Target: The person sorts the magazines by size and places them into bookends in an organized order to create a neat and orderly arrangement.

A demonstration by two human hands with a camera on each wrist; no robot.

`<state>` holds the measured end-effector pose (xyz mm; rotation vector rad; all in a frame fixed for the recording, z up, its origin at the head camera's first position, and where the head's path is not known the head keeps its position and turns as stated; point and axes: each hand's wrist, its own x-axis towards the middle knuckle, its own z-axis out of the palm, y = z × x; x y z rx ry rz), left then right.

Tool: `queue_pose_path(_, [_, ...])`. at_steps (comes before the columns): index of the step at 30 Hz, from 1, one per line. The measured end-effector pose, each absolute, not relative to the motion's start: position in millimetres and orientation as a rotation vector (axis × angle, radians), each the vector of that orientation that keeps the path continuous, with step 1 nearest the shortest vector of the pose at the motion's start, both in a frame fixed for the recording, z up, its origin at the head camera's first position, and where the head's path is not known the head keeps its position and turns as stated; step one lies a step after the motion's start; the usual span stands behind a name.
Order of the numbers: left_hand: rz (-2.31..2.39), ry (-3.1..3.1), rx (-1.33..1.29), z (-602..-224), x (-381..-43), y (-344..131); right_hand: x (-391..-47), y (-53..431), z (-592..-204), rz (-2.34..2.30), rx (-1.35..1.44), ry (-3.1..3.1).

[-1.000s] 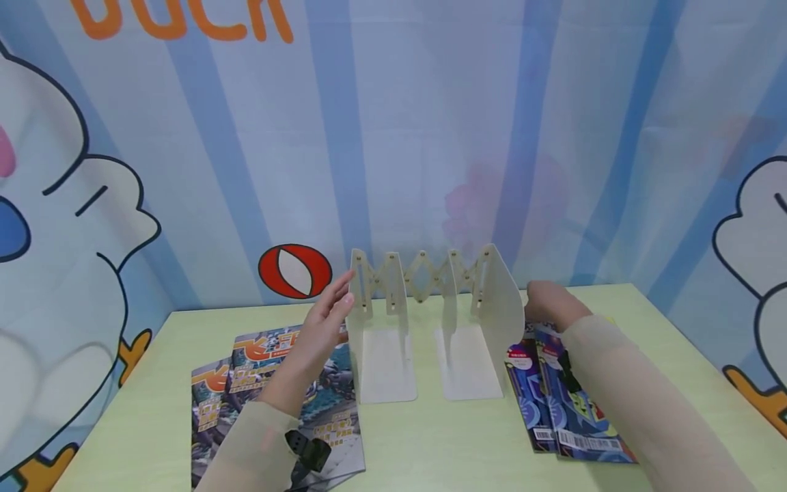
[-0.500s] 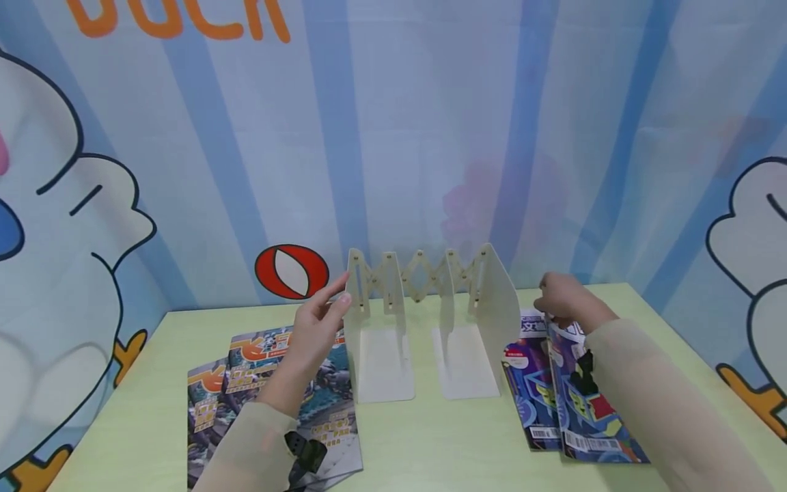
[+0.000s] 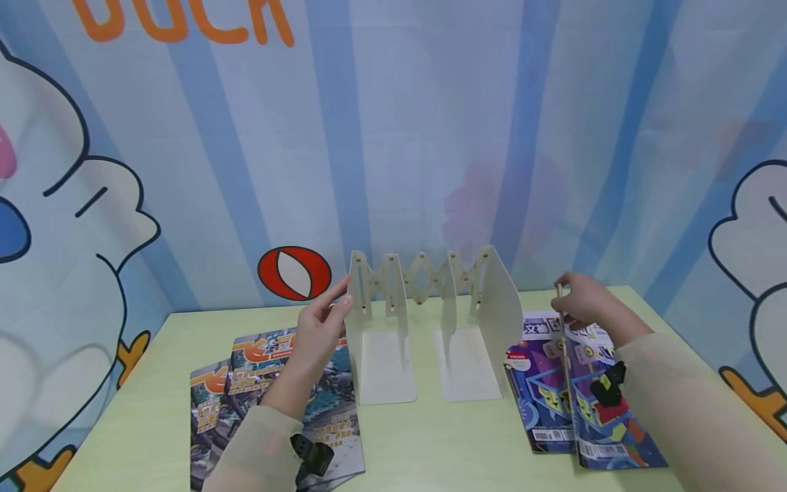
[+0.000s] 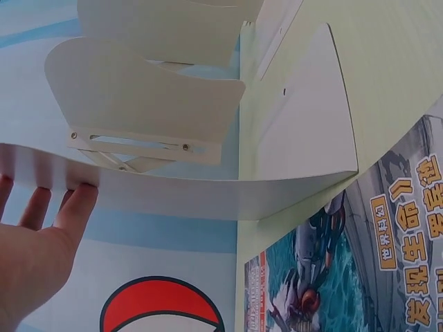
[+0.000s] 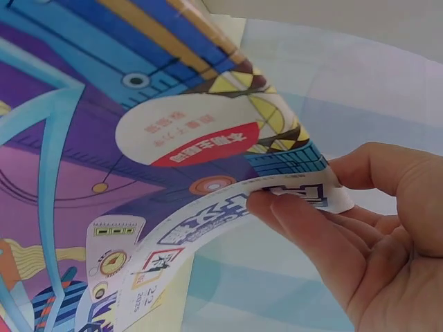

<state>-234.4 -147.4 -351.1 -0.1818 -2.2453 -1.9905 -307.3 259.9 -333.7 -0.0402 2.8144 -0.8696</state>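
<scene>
A white expandable bookend [image 3: 501,321] stands upright at the table's back, its panels joined by a scissor linkage. Against the outside of its left panel [image 4: 180,197] rest the fingertips of my left hand [image 3: 315,345], fingers fairly straight. My right hand [image 3: 593,305] pinches the top corner of a blue and purple magazine [image 3: 605,403] between thumb and fingers. In the right wrist view that magazine [image 5: 76,138] bends where it is gripped. Its spine edge is raised, and a similar magazine [image 3: 537,383] lies partly under it on the table.
Several grey and orange magazines [image 3: 258,355] lie overlapping on the left, partly behind my left forearm. The pale yellow table [image 3: 455,444] ends at a blue striped curtain [image 3: 406,137] with cartoon ducks.
My right hand has moved right from beside the bookend, lifting the upper magazine's edge and uncovering more of the one below. The left hand stays at the bookend's left panel.
</scene>
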Motion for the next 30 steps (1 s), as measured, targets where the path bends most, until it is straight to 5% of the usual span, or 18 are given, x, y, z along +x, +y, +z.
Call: queue_pose_path(30, [-2.098,-2.202,-0.148,-351.0,-233.3,-144.8,-262.5,289.9,-318.6,-1.206,-0.039,2.834])
